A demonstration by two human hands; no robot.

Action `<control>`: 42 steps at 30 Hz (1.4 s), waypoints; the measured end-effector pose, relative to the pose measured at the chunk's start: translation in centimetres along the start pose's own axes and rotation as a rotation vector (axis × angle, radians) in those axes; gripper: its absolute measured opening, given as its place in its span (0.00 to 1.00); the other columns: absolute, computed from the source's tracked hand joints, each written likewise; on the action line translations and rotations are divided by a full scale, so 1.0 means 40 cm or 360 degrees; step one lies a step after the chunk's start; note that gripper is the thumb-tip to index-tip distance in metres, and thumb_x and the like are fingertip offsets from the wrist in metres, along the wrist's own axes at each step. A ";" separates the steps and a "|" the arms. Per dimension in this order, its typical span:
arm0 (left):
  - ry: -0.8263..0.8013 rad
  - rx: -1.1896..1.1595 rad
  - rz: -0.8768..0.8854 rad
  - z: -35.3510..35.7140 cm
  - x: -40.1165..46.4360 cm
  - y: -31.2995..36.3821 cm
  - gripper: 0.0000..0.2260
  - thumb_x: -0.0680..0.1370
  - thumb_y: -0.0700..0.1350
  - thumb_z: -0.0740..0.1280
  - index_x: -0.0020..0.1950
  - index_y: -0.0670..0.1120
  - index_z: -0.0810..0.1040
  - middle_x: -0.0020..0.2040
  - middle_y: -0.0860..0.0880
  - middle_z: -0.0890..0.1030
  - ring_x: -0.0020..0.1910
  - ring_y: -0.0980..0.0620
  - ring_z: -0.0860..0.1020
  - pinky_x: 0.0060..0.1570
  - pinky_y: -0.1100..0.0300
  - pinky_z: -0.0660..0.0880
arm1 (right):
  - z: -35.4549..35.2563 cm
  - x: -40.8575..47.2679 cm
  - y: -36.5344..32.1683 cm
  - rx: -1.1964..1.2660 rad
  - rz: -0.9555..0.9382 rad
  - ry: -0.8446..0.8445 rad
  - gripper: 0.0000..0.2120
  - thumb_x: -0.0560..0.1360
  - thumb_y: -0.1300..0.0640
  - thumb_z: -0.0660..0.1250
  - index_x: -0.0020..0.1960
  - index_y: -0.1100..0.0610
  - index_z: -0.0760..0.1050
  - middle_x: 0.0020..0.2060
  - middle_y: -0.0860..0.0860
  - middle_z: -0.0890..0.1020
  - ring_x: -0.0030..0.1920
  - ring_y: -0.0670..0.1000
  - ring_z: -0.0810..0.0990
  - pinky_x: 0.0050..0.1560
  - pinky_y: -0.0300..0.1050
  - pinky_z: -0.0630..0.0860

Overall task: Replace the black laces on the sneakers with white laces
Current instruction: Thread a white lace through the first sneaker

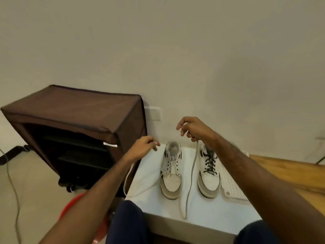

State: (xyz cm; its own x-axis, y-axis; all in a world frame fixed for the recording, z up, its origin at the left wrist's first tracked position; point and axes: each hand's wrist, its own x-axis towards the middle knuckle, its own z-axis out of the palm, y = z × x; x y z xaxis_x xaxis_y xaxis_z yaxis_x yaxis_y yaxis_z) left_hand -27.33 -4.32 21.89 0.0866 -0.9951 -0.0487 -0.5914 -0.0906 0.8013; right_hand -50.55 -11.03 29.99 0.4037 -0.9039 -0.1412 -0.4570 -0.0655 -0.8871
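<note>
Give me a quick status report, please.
Left hand, right hand pinching white lace ends. Left sneaker started; right sneaker black-laced. Nothing obstructing.

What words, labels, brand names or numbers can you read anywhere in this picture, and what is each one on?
No text can be read.
Small white tag with a red mark on the tongue of the left white sneaker: too blurred to read.
Pale tag on the front edge of the brown fabric shoe cabinet: too small to read.
White wall plate behind the cabinet: no visible lettering.
</note>
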 end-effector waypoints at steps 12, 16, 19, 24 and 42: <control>-0.0065 0.0399 -0.0290 0.349 0.039 -0.305 0.13 0.80 0.60 0.66 0.49 0.51 0.72 0.49 0.53 0.75 0.46 0.53 0.78 0.46 0.52 0.75 | 0.231 0.087 0.509 -0.0209 0.0321 -0.0009 0.14 0.78 0.56 0.70 0.62 0.59 0.78 0.55 0.52 0.81 0.52 0.50 0.80 0.38 0.35 0.70; -0.0041 0.0397 -0.0107 0.365 0.048 -0.315 0.11 0.82 0.54 0.66 0.46 0.49 0.73 0.46 0.53 0.73 0.44 0.52 0.76 0.46 0.52 0.74 | 0.278 0.107 0.563 -0.0104 0.0278 0.0201 0.19 0.73 0.51 0.77 0.57 0.58 0.76 0.50 0.51 0.82 0.49 0.47 0.79 0.39 0.31 0.69; 0.0030 0.0527 0.0043 0.376 0.048 -0.309 0.10 0.83 0.47 0.65 0.42 0.48 0.70 0.42 0.53 0.73 0.41 0.52 0.74 0.40 0.55 0.69 | 0.290 0.109 0.586 -0.0033 0.0287 0.0257 0.21 0.70 0.50 0.79 0.57 0.56 0.76 0.49 0.49 0.82 0.48 0.46 0.81 0.42 0.33 0.72; 0.0103 0.0045 -0.0156 0.358 0.045 -0.313 0.13 0.82 0.39 0.64 0.38 0.45 0.69 0.36 0.51 0.80 0.34 0.59 0.75 0.38 0.60 0.69 | 0.297 0.102 0.598 -0.0008 0.0279 0.0267 0.20 0.71 0.50 0.78 0.59 0.54 0.77 0.50 0.48 0.81 0.47 0.47 0.83 0.42 0.36 0.73; 0.0295 -0.0169 -0.0188 0.199 0.028 -0.207 0.14 0.80 0.32 0.56 0.50 0.44 0.80 0.46 0.46 0.82 0.34 0.62 0.75 0.35 0.69 0.68 | 0.237 0.095 0.482 -0.0221 0.0014 0.0198 0.12 0.84 0.58 0.61 0.63 0.60 0.79 0.54 0.53 0.85 0.55 0.51 0.82 0.57 0.44 0.76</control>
State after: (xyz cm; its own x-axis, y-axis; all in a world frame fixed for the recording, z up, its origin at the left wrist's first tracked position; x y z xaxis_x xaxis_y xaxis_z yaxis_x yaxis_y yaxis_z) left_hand -28.74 -4.99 10.45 0.3018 -0.9524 -0.0433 -0.4815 -0.1915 0.8552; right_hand -50.30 -11.73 8.18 0.3018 -0.9495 -0.0857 -0.5685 -0.1071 -0.8157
